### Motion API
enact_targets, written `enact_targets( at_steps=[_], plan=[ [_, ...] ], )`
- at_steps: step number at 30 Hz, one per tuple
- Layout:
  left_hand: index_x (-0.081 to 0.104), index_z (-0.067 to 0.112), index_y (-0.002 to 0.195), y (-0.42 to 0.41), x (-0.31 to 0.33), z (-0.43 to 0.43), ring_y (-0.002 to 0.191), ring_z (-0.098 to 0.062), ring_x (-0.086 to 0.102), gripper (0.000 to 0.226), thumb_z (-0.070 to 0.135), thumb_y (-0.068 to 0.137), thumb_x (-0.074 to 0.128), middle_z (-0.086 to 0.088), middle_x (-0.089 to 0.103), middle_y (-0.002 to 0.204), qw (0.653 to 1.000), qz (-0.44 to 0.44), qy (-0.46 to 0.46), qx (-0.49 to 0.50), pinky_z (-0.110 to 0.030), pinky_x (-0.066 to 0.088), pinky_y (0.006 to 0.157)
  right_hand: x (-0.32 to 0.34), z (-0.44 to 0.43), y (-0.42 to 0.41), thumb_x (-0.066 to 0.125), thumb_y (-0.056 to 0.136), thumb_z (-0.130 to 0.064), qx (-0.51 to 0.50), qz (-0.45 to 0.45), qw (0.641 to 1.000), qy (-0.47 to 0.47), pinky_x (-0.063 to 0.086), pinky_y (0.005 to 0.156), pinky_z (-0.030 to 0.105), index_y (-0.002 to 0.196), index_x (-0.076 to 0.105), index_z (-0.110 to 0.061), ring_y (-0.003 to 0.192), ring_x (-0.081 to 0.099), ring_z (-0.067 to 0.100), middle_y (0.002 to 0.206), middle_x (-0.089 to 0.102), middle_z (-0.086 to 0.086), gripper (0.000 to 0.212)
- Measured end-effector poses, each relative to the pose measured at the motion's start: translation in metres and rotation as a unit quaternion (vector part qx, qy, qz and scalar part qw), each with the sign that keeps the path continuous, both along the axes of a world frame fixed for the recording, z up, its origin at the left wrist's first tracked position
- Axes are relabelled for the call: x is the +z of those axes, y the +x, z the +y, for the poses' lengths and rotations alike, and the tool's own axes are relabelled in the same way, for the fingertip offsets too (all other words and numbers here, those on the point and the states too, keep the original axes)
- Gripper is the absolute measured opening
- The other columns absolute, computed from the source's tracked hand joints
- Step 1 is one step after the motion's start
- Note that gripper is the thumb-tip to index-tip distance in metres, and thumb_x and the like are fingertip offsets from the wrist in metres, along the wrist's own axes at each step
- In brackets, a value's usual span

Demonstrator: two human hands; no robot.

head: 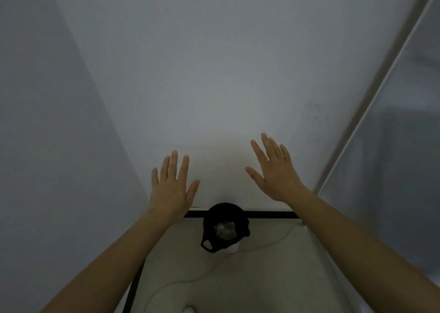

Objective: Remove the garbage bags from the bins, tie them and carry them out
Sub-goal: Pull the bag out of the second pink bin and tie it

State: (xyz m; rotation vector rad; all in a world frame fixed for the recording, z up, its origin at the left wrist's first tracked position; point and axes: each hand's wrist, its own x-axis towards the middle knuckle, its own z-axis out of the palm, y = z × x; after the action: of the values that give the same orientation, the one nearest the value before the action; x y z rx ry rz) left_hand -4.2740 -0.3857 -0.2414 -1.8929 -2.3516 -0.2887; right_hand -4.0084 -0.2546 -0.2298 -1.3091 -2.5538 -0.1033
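A small bin lined with a black garbage bag [225, 227] stands on the floor against the far wall, between my two forearms. Some pale rubbish shows inside the bag, and a bag handle loop hangs at its lower left. My left hand [172, 186] is raised above and left of the bin, fingers spread, holding nothing. My right hand [273, 170] is raised above and right of it, fingers apart and empty too. Neither hand touches the bag.
Plain white walls close in on the left [47, 146] and ahead. A frosted glass panel with a metal frame [392, 146] stands on the right. A black skirting strip [269, 214] runs along the floor edge. A thin white cable [190, 281] trails across the pale floor.
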Motion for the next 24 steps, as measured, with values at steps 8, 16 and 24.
enact_targets(
  at_steps=[8, 16, 24],
  plan=[
    [0.004, 0.018, 0.159, -0.074, -0.082, 0.143, 0.154, -0.032, 0.009, 0.082, 0.065, 0.092, 0.001, -0.011, 0.002, 0.167, 0.994, -0.078, -0.074, -0.036, -0.055, 0.015, 0.121, -0.076, 0.108, -0.060, 0.015, 0.098, -0.065, -0.070, 0.009, 0.994, -0.088, 0.011, 0.123, 0.051, 0.160, 0.009, -0.020, 0.153, 0.012, 0.032, 0.167, 0.003, 0.013, 0.077],
    [0.010, 0.018, 0.160, -0.061, -0.250, 0.205, 0.153, -0.029, 0.012, 0.071, 0.057, 0.102, 0.023, -0.008, 0.007, 0.168, 0.960, -0.213, -0.182, 0.012, -0.045, 0.014, 0.121, -0.260, 0.161, -0.053, 0.030, 0.104, -0.055, -0.143, 0.040, 0.966, -0.212, 0.018, 0.120, 0.047, 0.159, 0.017, -0.017, 0.150, 0.022, 0.033, 0.166, 0.015, 0.015, 0.069],
    [0.027, 0.011, 0.155, -0.025, -0.517, 0.212, 0.145, -0.030, 0.032, 0.065, 0.050, 0.103, 0.031, -0.013, 0.031, 0.160, 0.884, -0.365, -0.212, 0.202, -0.042, 0.026, 0.117, -0.521, 0.180, -0.033, 0.031, 0.104, -0.051, -0.208, 0.136, 0.888, -0.387, 0.032, 0.113, 0.043, 0.156, 0.025, -0.015, 0.142, 0.036, 0.030, 0.157, 0.034, 0.012, 0.064]
  ],
)
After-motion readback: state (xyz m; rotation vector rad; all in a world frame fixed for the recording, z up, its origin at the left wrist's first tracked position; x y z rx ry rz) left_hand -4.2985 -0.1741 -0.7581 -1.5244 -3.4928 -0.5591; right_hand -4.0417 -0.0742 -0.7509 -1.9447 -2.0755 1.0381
